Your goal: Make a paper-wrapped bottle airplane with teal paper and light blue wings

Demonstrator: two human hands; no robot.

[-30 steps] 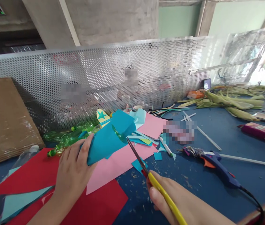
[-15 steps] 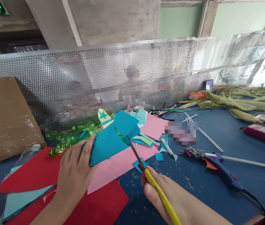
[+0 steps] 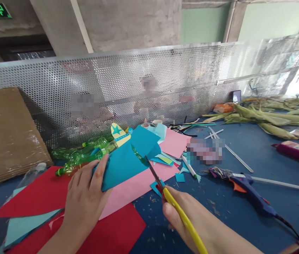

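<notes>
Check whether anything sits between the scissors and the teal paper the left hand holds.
Nothing visible. The scissors in the right hand have their blade tips at the right edge of the teal paper; the left hand grips its lower-left end, away from the blades. A pink sheet lies underneath.

The left hand (image 3: 86, 197) is raised in the lower middle, with its back turned to the camera. Its thumb (image 3: 102, 171) points up and forward and presses against the fingers (image 3: 77, 178), so the hand is closed in a pinch. The left forearm (image 3: 56, 241) comes in from the bottom edge. The right hand (image 3: 189, 218) is lower and to the right, apart from the left one, with its fingers curled into a closed grip. The right forearm (image 3: 234, 243) goes toward the bottom right corner.
</notes>
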